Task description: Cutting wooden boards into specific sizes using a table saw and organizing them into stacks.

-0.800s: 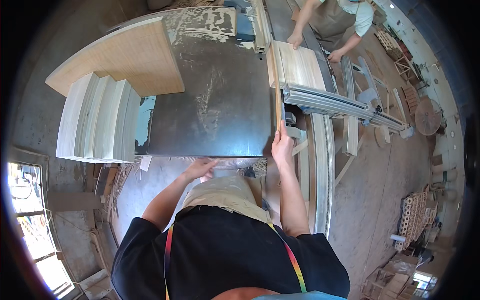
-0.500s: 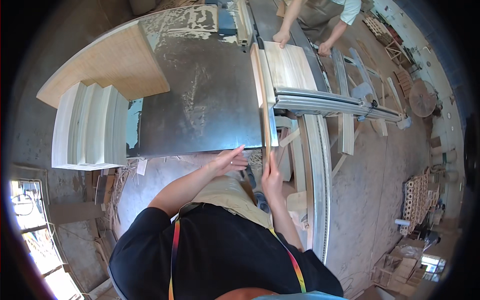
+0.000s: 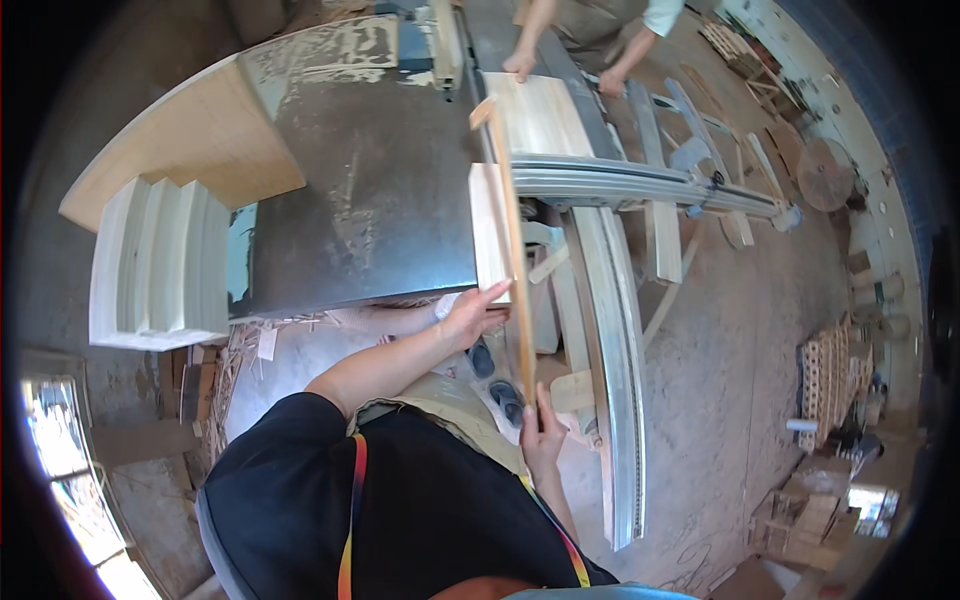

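My right hand point(image 3: 542, 432) is closed round the near end of a long thin wooden stick point(image 3: 519, 240). A short crosspiece at the stick's far end makes a hook. Beside the stick, a narrow pale wooden board point(image 3: 489, 215) lies along the right edge of the dark machine table point(image 3: 400, 200), its near end sticking out past the front edge. My left hand point(image 3: 478, 318) grips that end, part of the fingers lying over it. Across the machine, a co-worker's hand point(image 3: 520, 66) presses on a wide pale wooden panel point(image 3: 535, 115) set against a metal fence point(image 3: 600, 178).
Stacked pale boards point(image 3: 160, 265) stand at the table's left corner, in front of a large plywood sheet point(image 3: 185, 140). A long metal rail point(image 3: 625, 400) runs toward me on the right. Wood scraps point(image 3: 245, 350) lie under the table's left side. The co-worker's other hand point(image 3: 610, 82) is beyond the rail.
The stick has come toward me with my right hand, and the narrow board has slid nearer. My left hand has moved from empty air at the table edge onto the board's end.
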`<state>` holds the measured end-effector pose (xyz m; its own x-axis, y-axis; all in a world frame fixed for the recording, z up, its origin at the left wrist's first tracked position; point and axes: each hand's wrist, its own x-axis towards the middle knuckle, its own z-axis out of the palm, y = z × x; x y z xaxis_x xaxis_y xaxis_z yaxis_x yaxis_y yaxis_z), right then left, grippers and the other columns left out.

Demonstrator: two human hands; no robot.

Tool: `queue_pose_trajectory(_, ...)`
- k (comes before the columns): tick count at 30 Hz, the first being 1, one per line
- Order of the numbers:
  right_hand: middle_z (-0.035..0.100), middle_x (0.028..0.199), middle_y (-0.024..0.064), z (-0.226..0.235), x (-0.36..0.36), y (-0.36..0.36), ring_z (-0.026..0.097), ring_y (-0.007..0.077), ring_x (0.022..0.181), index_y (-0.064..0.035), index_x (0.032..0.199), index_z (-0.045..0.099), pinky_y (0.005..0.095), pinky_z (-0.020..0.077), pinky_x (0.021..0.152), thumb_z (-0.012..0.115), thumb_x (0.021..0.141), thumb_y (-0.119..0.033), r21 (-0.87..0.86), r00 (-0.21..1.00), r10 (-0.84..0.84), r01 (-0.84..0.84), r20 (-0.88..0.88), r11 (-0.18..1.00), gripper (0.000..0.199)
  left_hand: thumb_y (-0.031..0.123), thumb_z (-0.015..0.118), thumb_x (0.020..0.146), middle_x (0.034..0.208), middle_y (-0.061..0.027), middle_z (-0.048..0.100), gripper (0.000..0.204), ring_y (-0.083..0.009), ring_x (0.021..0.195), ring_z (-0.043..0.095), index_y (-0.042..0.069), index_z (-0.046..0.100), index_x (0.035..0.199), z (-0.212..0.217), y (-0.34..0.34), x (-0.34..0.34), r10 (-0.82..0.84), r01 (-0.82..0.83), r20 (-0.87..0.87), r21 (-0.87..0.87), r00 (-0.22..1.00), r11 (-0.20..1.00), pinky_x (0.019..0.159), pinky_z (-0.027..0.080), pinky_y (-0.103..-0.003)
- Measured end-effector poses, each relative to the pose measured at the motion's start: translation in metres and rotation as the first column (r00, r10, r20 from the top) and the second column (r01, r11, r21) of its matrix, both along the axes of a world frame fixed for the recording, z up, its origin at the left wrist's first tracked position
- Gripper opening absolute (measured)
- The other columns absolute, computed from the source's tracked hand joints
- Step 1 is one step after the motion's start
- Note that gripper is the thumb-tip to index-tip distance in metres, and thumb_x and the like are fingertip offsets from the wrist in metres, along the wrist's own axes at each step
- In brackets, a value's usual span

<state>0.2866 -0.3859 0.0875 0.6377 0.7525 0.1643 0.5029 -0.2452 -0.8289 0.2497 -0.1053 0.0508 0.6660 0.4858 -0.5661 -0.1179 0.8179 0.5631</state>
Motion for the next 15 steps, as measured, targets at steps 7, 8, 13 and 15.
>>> queue_pose_trajectory(7,0.058,0.075,0.0026,0.029,0.035,0.085,0.040,0.0041,0.047,-0.0138,0.158,0.046,0.0213,0.0349,0.039,0.051,0.106,-0.008,0.114,0.782,0.054,0.021,-0.621,0.993,0.052,0.036,0.079,0.094,0.093,-0.0144,0.068,0.047,-0.0195,0.075,0.068,-0.005,0.063,0.112,0.055,0.010,-0.145,0.112,-0.099,-0.077,0.158,0.991,0.982,0.068,0.058,-0.029)
queue_pose_trajectory(8,0.058,0.075,0.0026,0.032,0.035,0.097,0.040,0.0041,0.047,-0.0138,0.158,0.046,0.0213,0.0349,0.039,0.051,0.106,-0.008,0.116,0.770,0.100,-0.034,-0.630,0.993,0.052,0.035,0.078,0.094,0.090,-0.0135,0.067,0.045,-0.0192,0.073,0.068,-0.004,0.063,0.110,0.063,0.005,-0.173,0.132,-0.111,-0.093,0.209,0.987,0.972,0.065,0.057,-0.028)
queue_pose_trajectory(13,0.058,0.079,0.0021,0.014,-0.013,0.181,0.041,0.0055,0.049,-0.0153,0.156,0.048,0.0223,0.0353,0.040,0.050,0.108,-0.010,0.152,0.464,0.172,-0.080,-0.869,0.985,0.048,0.026,0.073,0.096,0.086,-0.0113,0.067,0.033,-0.0187,0.069,0.068,-0.004,0.065,0.108,0.124,0.009,-0.338,0.271,-0.203,-0.135,0.382,0.953,0.901,0.059,0.055,-0.025)
queue_pose_trajectory(15,0.058,0.080,0.0028,0.000,-0.035,0.213,0.041,0.0060,0.049,-0.0157,0.155,0.048,0.0232,0.0353,0.040,0.050,0.108,-0.011,0.159,0.331,0.171,-0.064,-0.928,0.985,0.047,0.023,0.070,0.097,0.086,-0.0115,0.066,0.032,-0.0186,0.069,0.068,-0.005,0.064,0.110,0.150,0.016,-0.389,0.343,-0.260,-0.104,0.458,0.934,0.850,0.058,0.055,-0.024)
